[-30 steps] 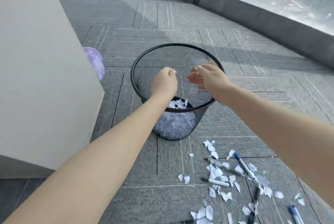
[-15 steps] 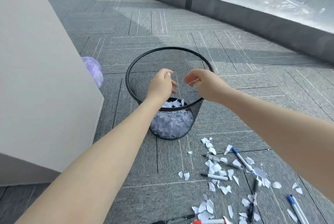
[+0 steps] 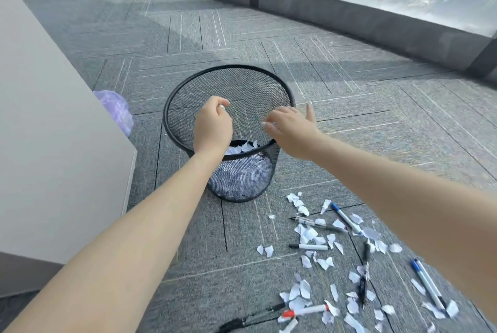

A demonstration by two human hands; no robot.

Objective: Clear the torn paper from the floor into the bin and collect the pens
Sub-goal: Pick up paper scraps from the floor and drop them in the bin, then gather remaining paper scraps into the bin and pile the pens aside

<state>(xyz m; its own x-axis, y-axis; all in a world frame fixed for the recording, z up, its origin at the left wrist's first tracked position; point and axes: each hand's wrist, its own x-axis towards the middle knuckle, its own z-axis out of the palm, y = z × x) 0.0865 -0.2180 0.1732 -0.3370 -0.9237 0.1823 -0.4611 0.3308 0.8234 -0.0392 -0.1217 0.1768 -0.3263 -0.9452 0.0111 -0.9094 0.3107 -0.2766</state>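
Nearest the camera: torn paper (image 3: 309, 233) is lying scattered over the grey carpet floor (image 3: 188, 252) at lower right, mixed in with the pens. A red-capped pen (image 3: 305, 310) is lying at the bottom edge, a white-barrelled pen (image 3: 309, 247) mid-patch, a blue-capped pen (image 3: 345, 218) further up, and another blue pen (image 3: 427, 283) at far right. Several scraps are overlapping pen barrels.

Risk, judged: a handful scooped from this patch is likely to take a pen along with it into the bin, since the scraps and pens are interleaved. Small pieces are also light; any dropped from height could be drifting past the rim.

Further out: both hands are hovering over the mesh bin (image 3: 271, 160). The left hand (image 3: 213, 127) is curled loosely, something pale showing at the fingertips; whether it is pinching a scrap I cannot tell. The right hand (image 3: 291, 128) is spreading, fingers relaxed, holding nothing visible. It is sitting over the near-right rim, so a late release there could be landing outside.

The bin is already holding a layer of paper at the bottom. Much floor litter is remaining; no pens are collected yet.
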